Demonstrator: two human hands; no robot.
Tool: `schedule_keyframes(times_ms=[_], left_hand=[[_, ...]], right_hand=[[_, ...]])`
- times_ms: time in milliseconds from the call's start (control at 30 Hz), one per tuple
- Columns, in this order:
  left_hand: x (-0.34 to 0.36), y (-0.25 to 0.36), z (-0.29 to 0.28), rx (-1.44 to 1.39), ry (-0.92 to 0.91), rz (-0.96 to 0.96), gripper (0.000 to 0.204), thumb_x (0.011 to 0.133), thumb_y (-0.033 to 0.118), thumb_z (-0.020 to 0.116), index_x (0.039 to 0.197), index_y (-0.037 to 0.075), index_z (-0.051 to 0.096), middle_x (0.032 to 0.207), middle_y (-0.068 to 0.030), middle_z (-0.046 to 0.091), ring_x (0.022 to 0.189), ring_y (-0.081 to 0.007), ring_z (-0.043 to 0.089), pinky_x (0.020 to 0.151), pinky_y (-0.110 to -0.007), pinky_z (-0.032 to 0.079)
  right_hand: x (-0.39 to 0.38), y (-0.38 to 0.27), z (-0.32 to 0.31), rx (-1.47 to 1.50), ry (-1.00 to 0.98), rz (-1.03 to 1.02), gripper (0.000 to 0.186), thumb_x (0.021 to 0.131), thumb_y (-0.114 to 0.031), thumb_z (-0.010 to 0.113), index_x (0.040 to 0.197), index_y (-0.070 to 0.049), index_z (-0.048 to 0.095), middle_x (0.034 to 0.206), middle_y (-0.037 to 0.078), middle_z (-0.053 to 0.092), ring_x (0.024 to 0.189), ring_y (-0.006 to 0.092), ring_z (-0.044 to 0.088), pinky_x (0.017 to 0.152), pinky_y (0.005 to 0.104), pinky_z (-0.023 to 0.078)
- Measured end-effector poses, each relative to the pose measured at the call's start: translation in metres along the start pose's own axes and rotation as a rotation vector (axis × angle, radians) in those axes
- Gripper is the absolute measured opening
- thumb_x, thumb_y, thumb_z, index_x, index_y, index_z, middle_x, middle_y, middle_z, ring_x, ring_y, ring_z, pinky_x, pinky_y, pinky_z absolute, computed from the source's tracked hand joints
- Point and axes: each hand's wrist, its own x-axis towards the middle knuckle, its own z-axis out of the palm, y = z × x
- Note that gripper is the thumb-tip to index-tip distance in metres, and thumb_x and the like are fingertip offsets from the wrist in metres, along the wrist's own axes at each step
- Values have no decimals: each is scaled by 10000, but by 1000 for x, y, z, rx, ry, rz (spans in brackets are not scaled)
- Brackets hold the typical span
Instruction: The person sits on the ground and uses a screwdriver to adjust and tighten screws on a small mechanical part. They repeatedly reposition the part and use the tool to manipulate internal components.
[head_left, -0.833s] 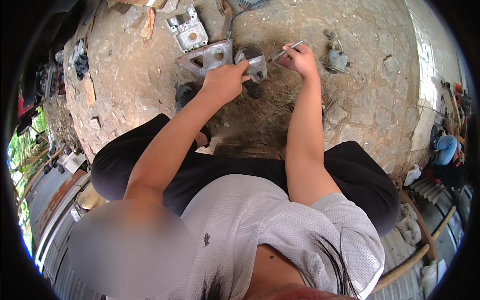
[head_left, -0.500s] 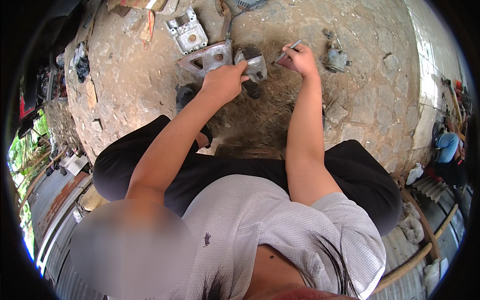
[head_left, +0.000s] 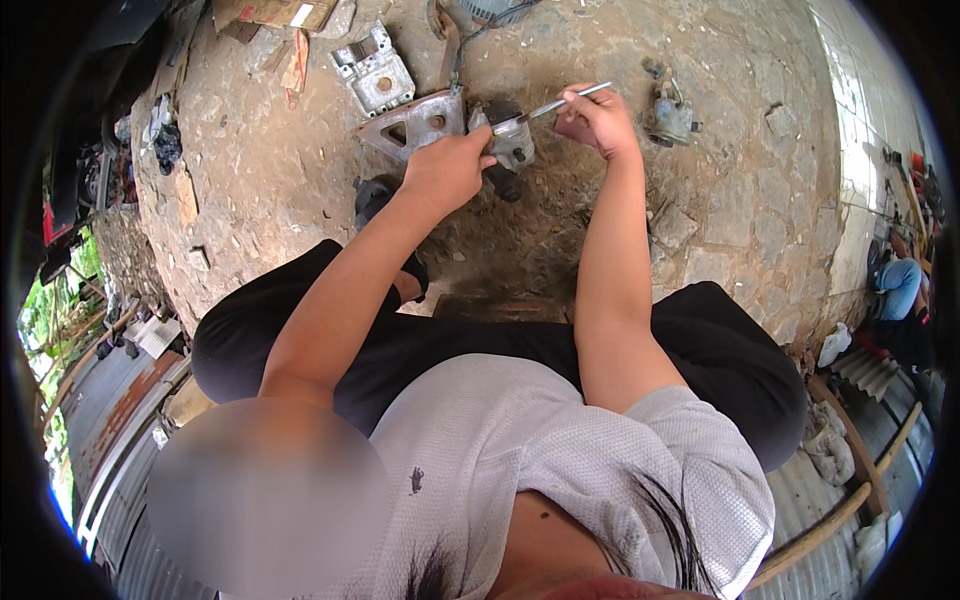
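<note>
My left hand grips the left side of a grey metal engine part, which has a dark top and looks like a carburetor; its exact kind I cannot tell. Between the fingertips of my right hand is a thin metal rod, slanting with its lower end at the engine part's upper right edge. A reddish-brown sheet, perhaps sandpaper, is tucked under those same fingers. Just beyond my left hand lies a flat triangular metal bracket with holes. Below the engine part a black round piece sticks out.
A silvery metal casting lies beyond the bracket. To the right stands a small grey metal part on the stony ground. A dark cable runs away at the top. At the far right, another person's blue-clad leg shows.
The rod in my right hand has tilted flatter, and its lower end has come left to the engine part. My left hand stays almost in place.
</note>
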Motion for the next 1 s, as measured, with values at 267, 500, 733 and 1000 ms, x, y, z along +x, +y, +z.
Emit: schedule_keyframes(times_ms=[267,500,733,1000], left_hand=[[2,0,-1,3,14,3,250,1058,340,592,1171,117,572,1008,-193,742,992,-454,699,813,-575,534],[0,1,-1,8,2,-16,253,1062,343,588,1179,119,573,1016,-198,743,996,-458,698,816,-576,535],[0,-1,1,9,8,-7,256,1059,340,594,1185,118,575,1017,-205,741,1002,-457,699,815,-580,535],[0,2,-2,-16,5,-12,255,1060,341,592,1188,121,574,1017,-201,742,1005,-452,700,811,-579,533]], right_hand=[[7,9,0,-548,216,-162,223,965,-189,785,1140,-51,769,907,68,768,768,133,670,679,291,549],[-3,-2,14,-161,67,63,191,959,-169,784,1110,-53,772,873,62,766,744,130,659,682,298,540],[0,5,1,-3,49,14,169,971,-153,766,1113,-62,772,884,61,762,728,128,662,656,290,556],[1,11,-1,6,100,-28,166,979,-136,749,1101,-24,760,872,77,761,710,131,661,626,314,576]])
